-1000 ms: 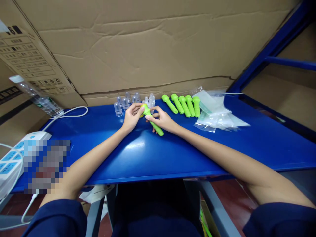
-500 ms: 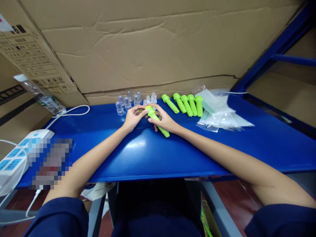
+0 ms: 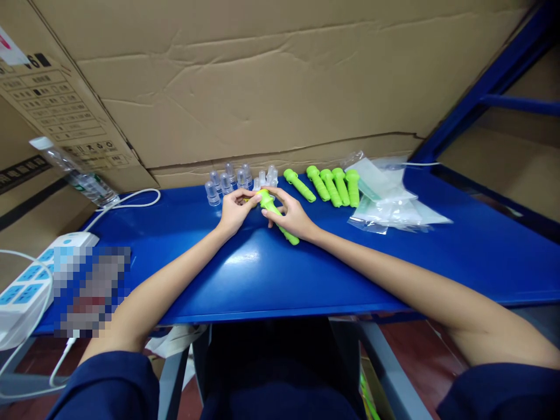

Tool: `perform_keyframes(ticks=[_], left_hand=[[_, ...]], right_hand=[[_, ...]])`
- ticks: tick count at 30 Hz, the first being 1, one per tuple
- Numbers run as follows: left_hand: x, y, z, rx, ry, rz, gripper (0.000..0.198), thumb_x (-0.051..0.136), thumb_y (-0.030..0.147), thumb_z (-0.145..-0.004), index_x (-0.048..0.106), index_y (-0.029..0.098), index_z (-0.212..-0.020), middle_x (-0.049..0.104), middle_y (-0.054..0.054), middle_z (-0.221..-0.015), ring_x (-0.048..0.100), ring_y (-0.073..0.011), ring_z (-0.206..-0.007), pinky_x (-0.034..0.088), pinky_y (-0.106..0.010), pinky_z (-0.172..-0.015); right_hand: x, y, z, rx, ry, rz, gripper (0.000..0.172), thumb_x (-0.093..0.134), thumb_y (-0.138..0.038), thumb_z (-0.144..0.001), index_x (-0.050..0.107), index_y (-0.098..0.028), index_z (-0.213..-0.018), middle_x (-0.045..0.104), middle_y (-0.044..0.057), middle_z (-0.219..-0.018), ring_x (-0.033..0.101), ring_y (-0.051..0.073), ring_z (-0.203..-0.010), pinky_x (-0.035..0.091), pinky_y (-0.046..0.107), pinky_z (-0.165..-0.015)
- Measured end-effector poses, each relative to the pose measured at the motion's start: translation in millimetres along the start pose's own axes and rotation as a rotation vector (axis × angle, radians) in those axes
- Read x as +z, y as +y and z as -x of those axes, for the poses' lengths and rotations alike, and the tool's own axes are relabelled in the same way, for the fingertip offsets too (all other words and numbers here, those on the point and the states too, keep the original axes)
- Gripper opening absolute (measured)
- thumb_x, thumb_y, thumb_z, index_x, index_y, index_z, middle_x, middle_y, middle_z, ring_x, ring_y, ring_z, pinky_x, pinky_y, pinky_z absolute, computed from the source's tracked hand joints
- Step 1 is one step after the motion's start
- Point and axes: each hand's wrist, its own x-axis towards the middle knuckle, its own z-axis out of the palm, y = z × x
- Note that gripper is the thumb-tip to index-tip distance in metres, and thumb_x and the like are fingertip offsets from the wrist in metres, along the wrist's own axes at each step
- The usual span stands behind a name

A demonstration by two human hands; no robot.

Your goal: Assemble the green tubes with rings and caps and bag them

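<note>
My right hand [image 3: 292,216] is wrapped round a bright green ribbed tube [image 3: 289,235], holding it slanted just above the blue table [image 3: 271,274]. My left hand [image 3: 234,211] pinches at the tube's wide top end, where a bit of yellow shows between the fingertips. Directly behind my hands stand several small clear plastic caps [image 3: 226,182]. To the right of them lie several more green tubes [image 3: 332,185] side by side.
A pile of clear plastic bags [image 3: 385,201] lies right of the green tubes. At the left edge sit a white power strip [image 3: 26,286], a white cable [image 3: 126,203] and a tilted water bottle [image 3: 74,172]. Cardboard boxes [image 3: 262,81] wall the back.
My hands stay on the green tube, which has turned slightly, its lower end shifting a little to the right. The camera view has drifted a little.
</note>
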Motion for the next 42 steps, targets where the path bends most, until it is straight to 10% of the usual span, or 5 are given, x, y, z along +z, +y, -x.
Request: perform_keyframes(ticks=[13,20,27,42], left_hand=[[5.9,12,8,0.14,0.101,-0.167,0.031,0.081,0.048,-0.074,0.081,0.018,-0.083,0.078,-0.006,-0.084,0.067,-0.0171,-0.073,0.053,-0.03,-0.07],[6.3,16,12,0.317,0.003,-0.367,0.02,0.069,0.036,-0.088,0.077,0.02,-0.098,0.075,-0.009,-0.099,0.069,-0.0208,-0.094,0.052,-0.034,-0.09],[5.8,8,8,0.2,-0.177,-0.051,0.034,0.069,0.051,-0.087,0.059,0.019,-0.094,0.071,-0.014,-0.119,0.069,-0.0231,-0.112,0.053,-0.038,-0.101],[9.3,7,6,0.059,-0.055,0.01,0.044,0.083,0.054,-0.07,0.069,0.016,-0.086,0.079,-0.012,-0.103,0.075,-0.0256,-0.1,0.058,-0.041,-0.097]], right_hand=[[5,-3,3,0.003,0.093,0.059,0.064,0.066,-0.036,-0.081,0.048,-0.021,-0.141,0.062,0.012,-0.138,0.064,0.01,-0.051,0.053,0.026,-0.047],[7,2,2,0.029,0.135,0.037,0.065,0.064,-0.039,-0.081,0.046,-0.018,-0.14,0.059,0.015,-0.14,0.062,0.007,-0.049,0.052,0.024,-0.044],[7,0,3,0.028,0.077,-0.011,0.065,0.066,-0.043,-0.081,0.046,-0.02,-0.138,0.055,0.016,-0.145,0.06,0.006,-0.049,0.049,0.022,-0.04],[10,2,4,0.043,0.139,0.042,0.062,0.063,-0.041,-0.083,0.045,-0.02,-0.139,0.068,0.011,-0.123,0.063,0.01,-0.05,0.05,0.024,-0.043]])
